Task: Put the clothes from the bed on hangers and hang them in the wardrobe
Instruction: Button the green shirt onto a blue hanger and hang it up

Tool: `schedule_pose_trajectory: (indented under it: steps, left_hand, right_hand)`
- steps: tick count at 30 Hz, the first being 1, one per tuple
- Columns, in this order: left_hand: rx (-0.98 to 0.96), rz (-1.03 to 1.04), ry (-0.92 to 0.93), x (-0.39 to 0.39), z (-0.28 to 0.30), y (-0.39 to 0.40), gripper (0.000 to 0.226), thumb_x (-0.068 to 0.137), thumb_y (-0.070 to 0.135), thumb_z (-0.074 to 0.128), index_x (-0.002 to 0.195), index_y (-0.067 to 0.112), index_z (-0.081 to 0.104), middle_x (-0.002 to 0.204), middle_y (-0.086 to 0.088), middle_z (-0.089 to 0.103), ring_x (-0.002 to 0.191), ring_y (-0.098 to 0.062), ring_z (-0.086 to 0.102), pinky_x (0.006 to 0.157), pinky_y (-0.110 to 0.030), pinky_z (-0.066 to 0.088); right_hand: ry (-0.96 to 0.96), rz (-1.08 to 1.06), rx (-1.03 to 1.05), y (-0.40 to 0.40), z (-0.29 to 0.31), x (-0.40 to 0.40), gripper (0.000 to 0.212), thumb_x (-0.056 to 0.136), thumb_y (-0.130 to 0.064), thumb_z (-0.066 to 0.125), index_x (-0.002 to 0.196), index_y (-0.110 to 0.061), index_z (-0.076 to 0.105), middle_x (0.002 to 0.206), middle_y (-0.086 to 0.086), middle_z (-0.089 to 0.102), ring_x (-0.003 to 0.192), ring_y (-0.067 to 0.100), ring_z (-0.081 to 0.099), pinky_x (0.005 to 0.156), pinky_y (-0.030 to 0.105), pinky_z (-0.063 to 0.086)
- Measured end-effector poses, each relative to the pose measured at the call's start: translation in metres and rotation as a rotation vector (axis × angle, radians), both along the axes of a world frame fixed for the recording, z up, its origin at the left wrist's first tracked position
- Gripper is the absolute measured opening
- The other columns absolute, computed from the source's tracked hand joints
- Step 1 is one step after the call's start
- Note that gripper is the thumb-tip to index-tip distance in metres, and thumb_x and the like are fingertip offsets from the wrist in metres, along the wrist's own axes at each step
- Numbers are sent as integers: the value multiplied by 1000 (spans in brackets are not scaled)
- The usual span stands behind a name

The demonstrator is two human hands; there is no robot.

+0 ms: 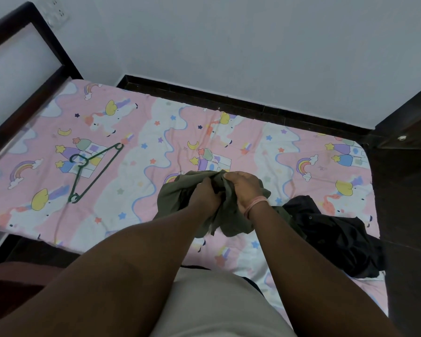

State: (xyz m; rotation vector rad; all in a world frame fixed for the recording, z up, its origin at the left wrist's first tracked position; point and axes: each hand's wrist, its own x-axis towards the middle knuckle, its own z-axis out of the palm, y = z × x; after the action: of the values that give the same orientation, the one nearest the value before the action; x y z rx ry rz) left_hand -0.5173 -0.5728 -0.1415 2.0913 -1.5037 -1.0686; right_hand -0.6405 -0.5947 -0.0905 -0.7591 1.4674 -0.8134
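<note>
An olive-green garment (178, 193) is bunched up above the middle of the bed, held in both hands. My left hand (206, 194) grips its folds from below. My right hand (244, 188), with a pink band at the wrist, clutches the cloth at the top. A green plastic hanger (93, 172) lies flat on the sheet at the left, well apart from both hands. A black garment (336, 237) lies crumpled on the bed at the right, just beyond my right forearm.
The bed (156, 132) has a pink sheet printed with unicorns and rainbows. A dark wooden headboard (22, 76) stands at the left. A dark wooden panel (406, 122) rises at the right edge. A white wall runs behind the bed.
</note>
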Motion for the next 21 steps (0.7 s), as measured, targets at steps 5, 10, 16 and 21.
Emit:
schedule_pose_trajectory:
  steps: [5, 10, 16, 21]
  left_hand:
    - [-74, 197, 8, -6, 7, -9, 27, 97, 39, 59, 115, 19, 62, 101, -2, 66, 88, -23, 64, 80, -38, 54]
    - [-75, 161, -20, -10, 6, -13, 19, 100, 17, 48, 105, 19, 66, 92, 0, 66, 83, -22, 60, 71, -30, 41]
    - [-18, 102, 309, 2, 15, -9, 22, 105, 7, 46, 106, 7, 67, 92, 0, 66, 92, -17, 62, 72, -14, 43]
    - [108, 170, 569, 16, 16, -6, 18, 104, 20, 56, 109, 10, 71, 105, -11, 72, 96, -28, 64, 81, -31, 49]
  right_hand:
    - [21, -1, -16, 0, 2, -4, 9, 89, -19, 70, 87, -17, 79, 80, 0, 77, 84, 27, 70, 70, 31, 58]
    - [70, -3, -28, -1, -6, -15, 7, 84, -21, 75, 87, -17, 80, 86, 1, 78, 92, 29, 71, 86, 40, 60]
    - [568, -33, -121, -4, -15, -34, 15, 82, -30, 74, 76, -17, 73, 72, -3, 69, 77, 21, 64, 73, 29, 50]
    - [826, 22, 29, -3, -20, -30, 41, 85, -50, 69, 79, -10, 63, 78, 11, 65, 79, 36, 65, 68, 33, 48]
